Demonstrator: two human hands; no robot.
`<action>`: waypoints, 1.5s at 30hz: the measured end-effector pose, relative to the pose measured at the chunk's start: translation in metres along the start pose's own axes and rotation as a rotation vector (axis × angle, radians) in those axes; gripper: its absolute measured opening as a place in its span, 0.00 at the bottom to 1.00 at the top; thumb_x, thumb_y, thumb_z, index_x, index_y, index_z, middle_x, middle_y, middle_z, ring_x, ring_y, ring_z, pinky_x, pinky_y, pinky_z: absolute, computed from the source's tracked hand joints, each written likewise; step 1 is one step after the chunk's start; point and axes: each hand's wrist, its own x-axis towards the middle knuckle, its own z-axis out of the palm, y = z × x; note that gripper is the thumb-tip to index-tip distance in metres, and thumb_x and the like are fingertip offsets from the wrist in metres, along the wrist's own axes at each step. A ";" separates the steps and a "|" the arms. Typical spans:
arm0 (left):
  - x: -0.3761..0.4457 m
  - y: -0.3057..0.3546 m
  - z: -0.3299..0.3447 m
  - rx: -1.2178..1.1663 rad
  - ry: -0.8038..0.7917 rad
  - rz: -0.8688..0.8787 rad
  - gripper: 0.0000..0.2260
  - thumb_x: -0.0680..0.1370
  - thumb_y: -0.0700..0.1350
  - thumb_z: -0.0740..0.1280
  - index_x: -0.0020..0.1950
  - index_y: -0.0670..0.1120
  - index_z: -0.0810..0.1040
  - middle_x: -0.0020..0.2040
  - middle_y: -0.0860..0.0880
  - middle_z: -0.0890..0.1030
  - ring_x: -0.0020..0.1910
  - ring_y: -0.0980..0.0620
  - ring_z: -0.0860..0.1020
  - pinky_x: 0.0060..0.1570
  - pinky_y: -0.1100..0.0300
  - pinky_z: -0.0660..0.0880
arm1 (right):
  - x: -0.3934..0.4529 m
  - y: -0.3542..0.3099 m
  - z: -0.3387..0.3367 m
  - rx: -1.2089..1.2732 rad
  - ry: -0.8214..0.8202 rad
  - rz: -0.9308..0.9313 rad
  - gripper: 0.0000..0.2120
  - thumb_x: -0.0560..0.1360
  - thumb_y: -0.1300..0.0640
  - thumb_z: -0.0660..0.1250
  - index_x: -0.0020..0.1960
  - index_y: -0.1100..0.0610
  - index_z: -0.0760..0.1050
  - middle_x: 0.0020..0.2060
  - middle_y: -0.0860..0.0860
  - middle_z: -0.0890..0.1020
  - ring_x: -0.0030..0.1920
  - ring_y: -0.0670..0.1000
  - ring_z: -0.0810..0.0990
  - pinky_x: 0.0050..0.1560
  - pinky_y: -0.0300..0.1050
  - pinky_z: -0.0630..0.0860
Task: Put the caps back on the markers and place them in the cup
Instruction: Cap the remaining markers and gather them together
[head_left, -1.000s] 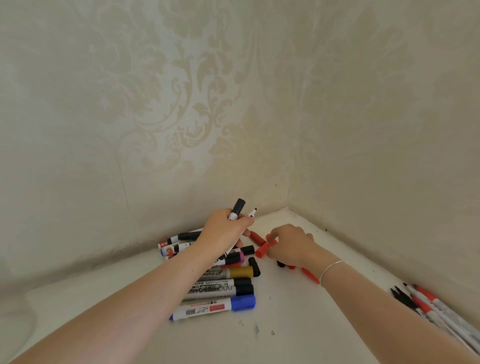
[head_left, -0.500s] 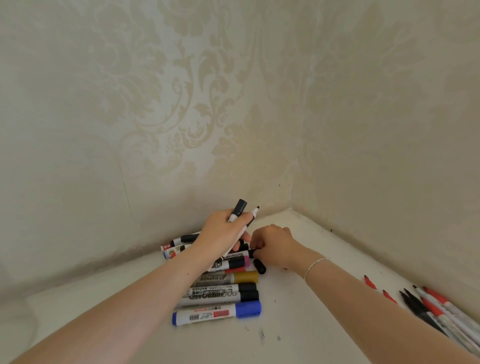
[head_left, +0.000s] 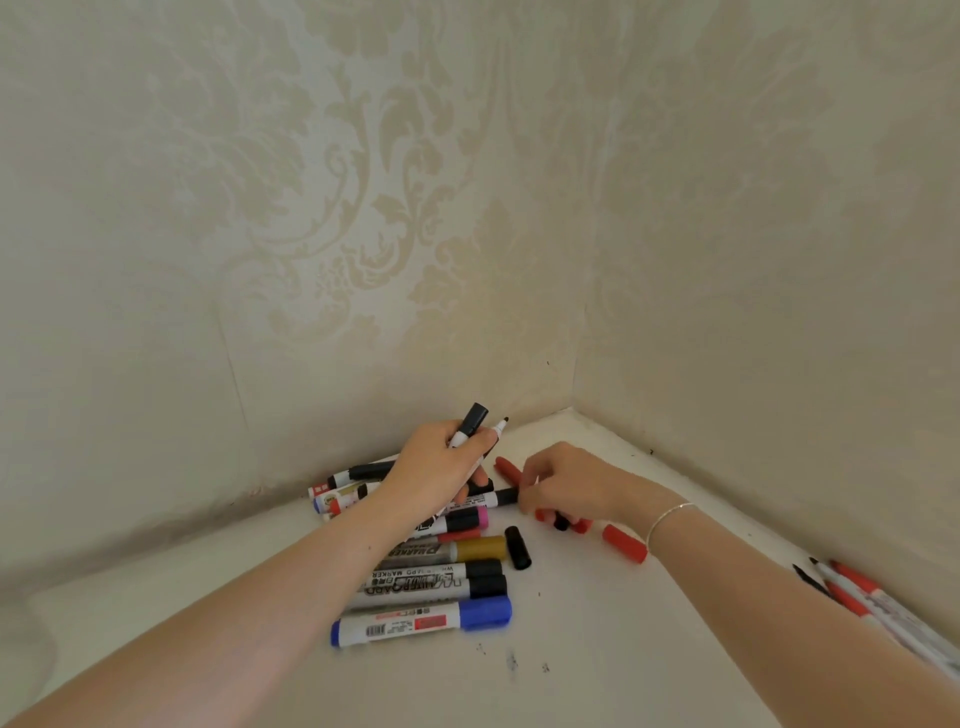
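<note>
My left hand (head_left: 441, 462) grips two markers that stick up from the fist: a black-capped marker (head_left: 470, 423) and an uncapped marker (head_left: 500, 427) with a bare black tip. My right hand (head_left: 566, 486), fingers curled, pinches the black end of a marker (head_left: 493, 499) lying on the table, with small red and black caps (head_left: 563, 521) under the fingers. Loose on the white surface lie a black cap (head_left: 518, 546) and red caps (head_left: 625, 543), (head_left: 508, 470). A pile of capped markers (head_left: 441, 577) sits below my left hand, a blue one (head_left: 421, 621) nearest me. No cup is in view.
The white table (head_left: 571, 649) fills a corner between two patterned walls (head_left: 363, 208). A row of thin uncapped red and black markers (head_left: 872, 597) lies along the right wall. Ink specks (head_left: 511, 661) mark the table in front of the pile.
The view shifted slightly. My right hand moved right from the pile's centre and now pinches the end of a lying marker; red caps beside it have come into sight. My left hand keeps its two markers.
</note>
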 end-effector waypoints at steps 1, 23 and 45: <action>0.000 0.000 0.001 0.000 0.003 -0.001 0.10 0.80 0.51 0.63 0.49 0.45 0.78 0.30 0.50 0.78 0.22 0.54 0.70 0.26 0.64 0.68 | -0.002 -0.003 0.001 -0.076 -0.056 -0.001 0.07 0.71 0.54 0.70 0.45 0.57 0.78 0.31 0.52 0.78 0.30 0.49 0.73 0.29 0.39 0.70; -0.007 0.005 0.011 -0.124 -0.016 0.055 0.12 0.80 0.51 0.64 0.54 0.43 0.79 0.31 0.47 0.75 0.22 0.56 0.68 0.24 0.66 0.67 | -0.007 -0.009 -0.031 1.006 0.336 -0.074 0.11 0.78 0.66 0.61 0.57 0.60 0.80 0.47 0.56 0.81 0.39 0.50 0.77 0.43 0.42 0.73; -0.011 0.005 0.010 -0.086 -0.117 0.079 0.12 0.79 0.52 0.65 0.56 0.47 0.79 0.31 0.49 0.76 0.21 0.60 0.71 0.26 0.66 0.69 | -0.001 -0.016 -0.027 0.817 0.266 -0.079 0.12 0.76 0.67 0.57 0.41 0.63 0.78 0.41 0.56 0.76 0.34 0.48 0.68 0.37 0.41 0.68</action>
